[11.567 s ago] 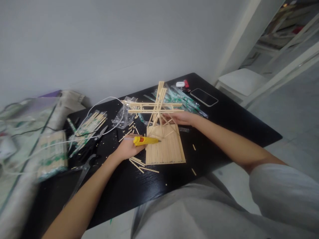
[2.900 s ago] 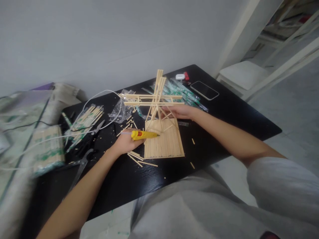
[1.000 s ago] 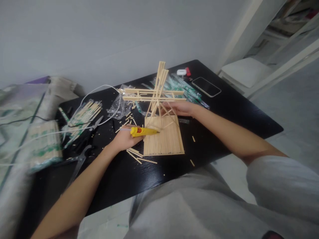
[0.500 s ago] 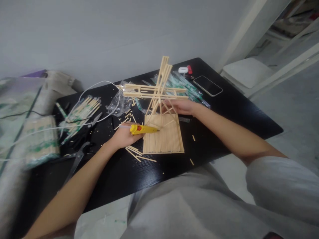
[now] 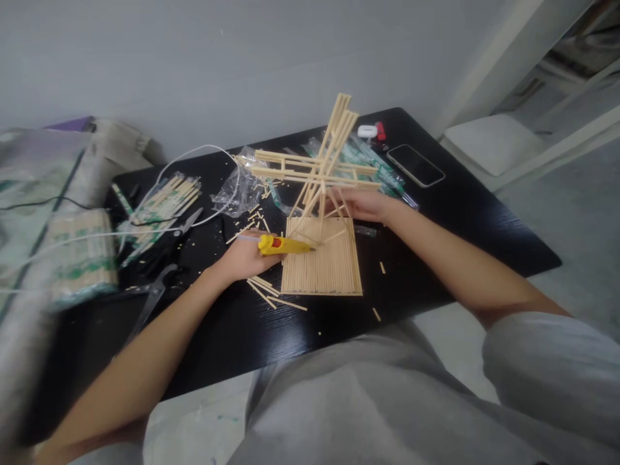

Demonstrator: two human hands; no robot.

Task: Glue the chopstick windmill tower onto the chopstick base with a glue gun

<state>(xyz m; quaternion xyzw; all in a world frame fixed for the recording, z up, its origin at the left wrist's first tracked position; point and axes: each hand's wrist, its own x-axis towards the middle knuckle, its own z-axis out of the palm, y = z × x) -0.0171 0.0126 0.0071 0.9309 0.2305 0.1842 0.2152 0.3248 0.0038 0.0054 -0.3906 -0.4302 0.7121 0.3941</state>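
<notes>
My left hand (image 5: 249, 253) is closed around a yellow hot glue gun (image 5: 283, 245), whose tip points right over a square base of wooden sticks (image 5: 322, 274). Whether the tip touches anything cannot be made out. At the base's back edge rises a stick frame on splayed legs, topped by a cross-shaped set of stick blades (image 5: 314, 169) like a windmill's. My right hand (image 5: 361, 203) reaches behind the legs from the right, its fingers partly hidden by the sticks and seemingly gripping the frame. Loose short sticks (image 5: 264, 290) lie below my left hand.
Scissors (image 5: 179, 236), wrapped chopsticks (image 5: 167, 206) and a white cord (image 5: 194, 150) lie at the left of the black table (image 5: 436, 258). Crumpled plastic (image 5: 237, 194) is behind. Green-printed wrappers (image 5: 372, 165), a phone (image 5: 415, 165) and a white case (image 5: 367, 132) sit back right.
The view has shifted slightly, moving the scene right. The cross-shaped blades lean a little further clockwise. Both hands keep their holds, with the glue gun tip still over the base.
</notes>
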